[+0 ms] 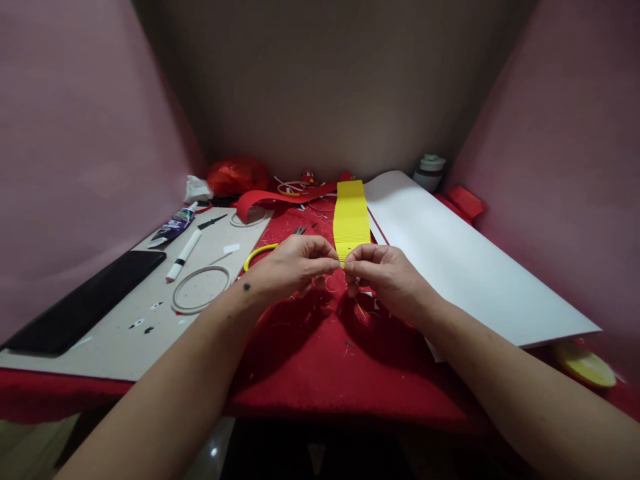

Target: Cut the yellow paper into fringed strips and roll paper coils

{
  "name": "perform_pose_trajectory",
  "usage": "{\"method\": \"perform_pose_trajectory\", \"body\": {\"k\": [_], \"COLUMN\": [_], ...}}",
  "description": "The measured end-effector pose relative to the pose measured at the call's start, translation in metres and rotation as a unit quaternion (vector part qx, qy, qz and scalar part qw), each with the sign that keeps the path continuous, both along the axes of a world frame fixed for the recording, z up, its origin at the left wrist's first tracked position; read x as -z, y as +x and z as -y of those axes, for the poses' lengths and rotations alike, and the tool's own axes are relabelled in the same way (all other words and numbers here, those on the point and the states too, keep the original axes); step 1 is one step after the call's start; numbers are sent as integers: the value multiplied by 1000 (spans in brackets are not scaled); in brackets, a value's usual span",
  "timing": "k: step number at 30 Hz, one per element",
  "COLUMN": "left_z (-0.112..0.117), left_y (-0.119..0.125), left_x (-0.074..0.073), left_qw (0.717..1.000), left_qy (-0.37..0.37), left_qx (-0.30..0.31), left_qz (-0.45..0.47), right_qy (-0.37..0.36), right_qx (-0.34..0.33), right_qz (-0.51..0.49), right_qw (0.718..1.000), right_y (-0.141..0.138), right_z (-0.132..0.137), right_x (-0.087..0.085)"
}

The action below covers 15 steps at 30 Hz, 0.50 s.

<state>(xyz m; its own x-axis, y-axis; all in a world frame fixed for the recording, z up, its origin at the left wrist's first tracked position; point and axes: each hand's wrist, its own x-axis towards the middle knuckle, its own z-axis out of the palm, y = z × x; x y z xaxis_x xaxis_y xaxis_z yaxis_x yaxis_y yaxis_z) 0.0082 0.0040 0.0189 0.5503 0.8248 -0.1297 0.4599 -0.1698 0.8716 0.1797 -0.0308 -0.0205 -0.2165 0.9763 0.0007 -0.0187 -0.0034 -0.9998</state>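
Observation:
My left hand (pixel 305 263) and my right hand (pixel 380 270) meet over the middle of the red cloth, thumbs and forefingers pinched. Between their fingertips shows a small yellow piece (pixel 343 265), mostly hidden by the fingers. A yellow corrugated paper strip (pixel 351 210) runs away from me just behind the hands; its near end is hidden, so I cannot tell whether it joins the pinched piece. Yellow-handled pliers or scissors (pixel 260 253) lie by my left wrist, partly covered. A thin yellow sliver (pixel 360 307) hangs or lies below my right hand.
On the left, a pale board (pixel 115 340) bears a black tablet-like slab (pixel 95 300), a glue tube (pixel 173 225), a marker (pixel 184 255) and a paper coil (pixel 201 290). A large white sheet (pixel 450 253) covers the right. Behind are a red corrugated strip (pixel 280 197) and a jar (pixel 429 173).

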Motion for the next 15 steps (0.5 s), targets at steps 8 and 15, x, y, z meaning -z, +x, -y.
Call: {"method": "perform_pose_trajectory", "body": {"k": [8,15], "left_z": [3,2], "left_y": [2,2], "left_x": [-5,-4], "left_qw": [996,999], "left_qy": [-72,-40], "left_qx": [17,5], "left_qz": [55,35], "right_qy": [-2,4], "right_qx": [-7,-5], "right_qz": [-14,-1], "right_qw": [1000,1000], "right_y": [2,0], "right_z": [-2,0], "right_x": [4,-2]}}
